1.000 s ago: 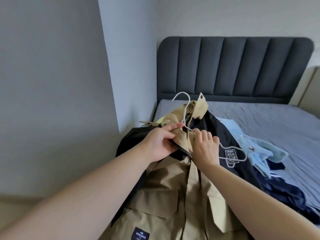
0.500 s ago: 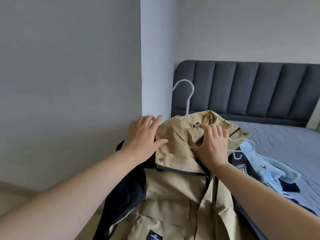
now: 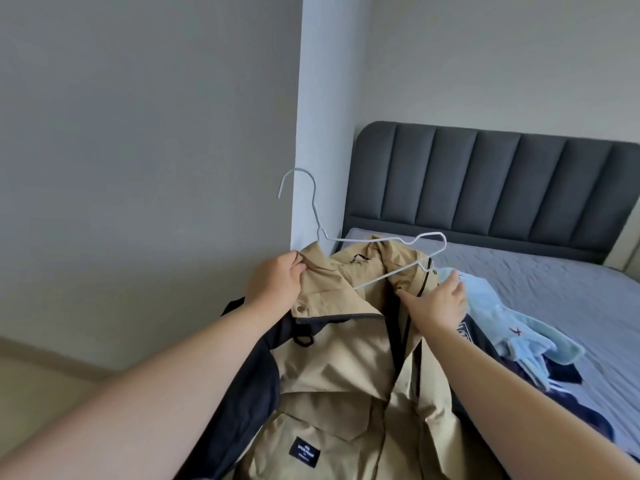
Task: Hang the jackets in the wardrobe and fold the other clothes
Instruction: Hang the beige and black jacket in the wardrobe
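Over the bed's near edge, the tan jacket (image 3: pixel 346 358) runs lengthwise away from the camera, collar at the far end. Left hand (image 3: pixel 277 282) pinches the collar; right hand (image 3: pixel 438 303) lies flat on the other side, fingers straight. White wire hanger (image 3: pixel 346 237) sits partly in the neck, hook up-left. Black chest label (image 3: pixel 306 452), writing too small to read.

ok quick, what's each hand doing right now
Left hand: gripping the tan jacket at its collar.
Right hand: open, straight fingers on the jacket's other shoulder.
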{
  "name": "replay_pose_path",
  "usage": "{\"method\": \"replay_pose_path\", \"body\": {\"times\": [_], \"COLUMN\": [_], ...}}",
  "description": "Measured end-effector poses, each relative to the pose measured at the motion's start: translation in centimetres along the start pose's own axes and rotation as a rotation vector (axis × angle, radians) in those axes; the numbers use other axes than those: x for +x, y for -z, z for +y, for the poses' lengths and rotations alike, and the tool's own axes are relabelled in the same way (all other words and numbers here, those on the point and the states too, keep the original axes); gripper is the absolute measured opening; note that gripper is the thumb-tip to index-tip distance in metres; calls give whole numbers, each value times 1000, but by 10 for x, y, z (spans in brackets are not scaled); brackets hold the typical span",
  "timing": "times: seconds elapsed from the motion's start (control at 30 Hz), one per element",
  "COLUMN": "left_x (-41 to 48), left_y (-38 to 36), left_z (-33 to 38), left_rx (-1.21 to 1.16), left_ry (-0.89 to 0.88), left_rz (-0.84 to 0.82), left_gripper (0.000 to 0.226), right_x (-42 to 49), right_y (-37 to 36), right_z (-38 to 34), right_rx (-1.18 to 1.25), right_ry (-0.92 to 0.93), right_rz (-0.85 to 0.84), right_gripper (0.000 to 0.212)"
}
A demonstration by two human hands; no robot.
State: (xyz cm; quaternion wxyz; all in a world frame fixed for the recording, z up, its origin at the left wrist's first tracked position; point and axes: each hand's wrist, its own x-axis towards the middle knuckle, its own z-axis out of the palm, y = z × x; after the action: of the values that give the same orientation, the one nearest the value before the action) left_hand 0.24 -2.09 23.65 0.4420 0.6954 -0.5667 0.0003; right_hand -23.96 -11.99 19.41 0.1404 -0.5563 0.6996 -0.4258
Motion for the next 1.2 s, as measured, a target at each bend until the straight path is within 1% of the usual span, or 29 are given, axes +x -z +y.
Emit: {"method": "replay_pose_path", "body": {"times": [0.03,0.07,0.1,0.13,0.17,0.2,0.23,0.33,0.37,0.43,0.5,0.57,0.63,0.67,0.7,0.77,0.83,0.87,0.9,0.93,0.97,1.03,1.07,1.1,1.13,1.17,1.2], "left_x": [-1,-2,-2,-2,-2,-1,-1,1,1,-1,-3,-5,-6,-5,-3,2,3,3,3,3,5,8,11,14,18,23,30], "left_y": [0,0,0,1,1,3,4,12,13,14,11,5,-3,-8,-12,-19,-24,-23,-20,-15,-9,5,11,17,24,31,39], "left_z": [-3,-6,-8,-11,-14,-17,-23,-44,-51,-62,-64,-62,-59,-58,-56,-49,-40,-37,-36,-38,-41,-44,-41,-36,-28,-20,-10], "left_rx": [-13,-17,-10,1,16,34,61,167,189,223,284,342,342,328,299,246,216,192,145,95,64,78,89,92,94,97,104], "left_ry": [0,-1,0,-5,-11,-16,-25,-87,-115,-159,-161,-163,-100,-49,15,107,88,72,67,70,74,82,79,70,56,39,20], "left_rz": [-8,-16,-24,-27,-25,-18,-12,12,17,10,-19,-65,-105,-126,-142,-181,-241,-231,-184,-112,-26,91,120,141,157,169,182], "left_gripper": [40,41,41,42,42,41,39,20,16,14,17,25,36,37,34,22,23,25,25,24,23,24,25,26,26,26,27], "right_x": [0,1,2,3,6,9,15,34,39,43,39,30,15,5,-7,-36,-63,-71,-73,-69,-62,-51,-46,-40,-36,-31,-26], "right_y": [-4,-9,-12,-14,-13,-11,-7,10,16,23,23,18,14,11,9,2,-4,-5,-6,-3,3,18,25,31,37,44,52], "right_z": [1,1,-1,-3,-6,-9,-10,-5,-2,0,-5,-17,-36,-48,-60,-86,-108,-114,-117,-117,-116,-112,-111,-111,-114,-120,-126], "right_rx": [103,157,144,78,-1,-54,-62,-1,11,27,71,133,198,227,266,400,547,577,545,449,296,5,-41,2,122,258,336], "right_ry": [-70,-89,-60,-11,28,47,34,-58,-78,-61,1,45,75,107,150,264,375,399,403,391,365,260,233,246,268,276,283], "right_rz": [-60,-131,-200,-246,-251,-229,-193,-80,-53,-27,-7,5,1,1,-8,-89,-258,-349,-411,-446,-489,-642,-661,-578,-409,-203,-19], "right_gripper": [113,106,89,65,39,21,14,17,17,25,30,28,26,26,27,24,14,7,3,7,13,32,40,43,41,35,28]}}
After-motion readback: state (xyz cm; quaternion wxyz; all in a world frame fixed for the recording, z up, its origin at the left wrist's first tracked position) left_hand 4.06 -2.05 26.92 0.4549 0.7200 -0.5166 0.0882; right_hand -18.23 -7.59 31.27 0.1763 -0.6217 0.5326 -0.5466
